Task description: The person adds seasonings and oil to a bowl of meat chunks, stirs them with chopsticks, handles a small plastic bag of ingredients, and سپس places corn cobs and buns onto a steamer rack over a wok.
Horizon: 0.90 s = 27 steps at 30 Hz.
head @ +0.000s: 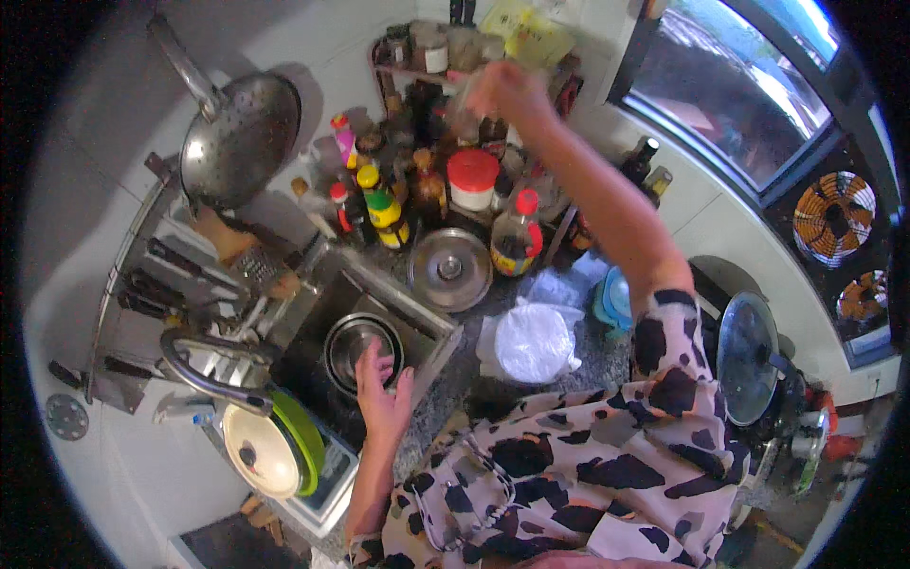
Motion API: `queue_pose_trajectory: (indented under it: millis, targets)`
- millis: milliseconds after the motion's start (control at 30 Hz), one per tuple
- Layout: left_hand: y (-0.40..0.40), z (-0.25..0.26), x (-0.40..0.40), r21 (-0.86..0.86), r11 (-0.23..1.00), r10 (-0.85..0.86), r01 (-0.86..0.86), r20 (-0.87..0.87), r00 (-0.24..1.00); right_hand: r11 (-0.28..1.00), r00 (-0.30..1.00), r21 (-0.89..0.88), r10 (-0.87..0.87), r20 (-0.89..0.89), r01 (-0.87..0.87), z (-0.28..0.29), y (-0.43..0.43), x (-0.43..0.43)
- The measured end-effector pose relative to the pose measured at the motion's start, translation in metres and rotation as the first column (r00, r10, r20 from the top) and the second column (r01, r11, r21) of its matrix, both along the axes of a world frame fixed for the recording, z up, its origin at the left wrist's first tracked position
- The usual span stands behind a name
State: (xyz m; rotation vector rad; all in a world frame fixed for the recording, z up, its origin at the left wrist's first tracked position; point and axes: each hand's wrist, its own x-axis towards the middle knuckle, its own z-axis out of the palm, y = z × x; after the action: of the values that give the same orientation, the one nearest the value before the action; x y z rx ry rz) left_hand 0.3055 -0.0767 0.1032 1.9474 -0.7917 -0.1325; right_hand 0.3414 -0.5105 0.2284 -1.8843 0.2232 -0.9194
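My left hand [382, 391] is over the near rim of a round metal bowl [346, 350] in the sink, fingers apart; whether it touches the bowl is unclear. My right hand [498, 89] reaches up to the spice rack at the back; it is blurred, and a pale, see-through thing seems to be at its fingers. Below it stand a red-lidded white tub [473, 179], a red-capped sauce bottle [517, 238] and a yellow-and-green bottle [384, 206]. A steel lid [451, 269] lies on the counter behind the sink's edge.
A plastic-covered bowl [534, 341] sits on the granite counter beside the sink. The curved faucet [206, 377] arches at the left, near a green pot with a cream lid [261, 449]. A wok [242, 142] and knives [170, 259] hang on the wall. A glass lid [748, 359] stands at the right.
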Motion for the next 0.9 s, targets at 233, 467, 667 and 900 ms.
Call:
queue_pose_trajectory:
  millis: [233, 467, 667, 900]
  targets:
    - [0.025, -0.036, -0.022, 0.136, 0.990, -0.012, 0.024, -0.089, 0.996, 0.530, 0.905, -0.832, -0.417, -0.086, 0.165, -0.027, -0.033, -0.021]
    - [0.066, -0.071, -0.053, 0.206, 0.977, 0.006, 0.058, -0.298, 0.955, 0.856, 0.864, -0.515, -0.287, -0.414, 0.037, -0.118, 0.143, -0.190]
    - [0.087, -0.069, -0.073, 0.147, 0.975, -0.123, 0.167, -0.268, 0.955, 0.943, 0.756, -0.215, -0.333, -0.564, 0.255, -0.240, 0.150, -0.265]
    - [0.142, -0.066, -0.107, 0.116, 0.982, -0.119, 0.149, -0.231, 0.966, 0.934, 0.804, -0.177, -0.358, -0.474, 0.311, -0.251, 0.152, -0.265]
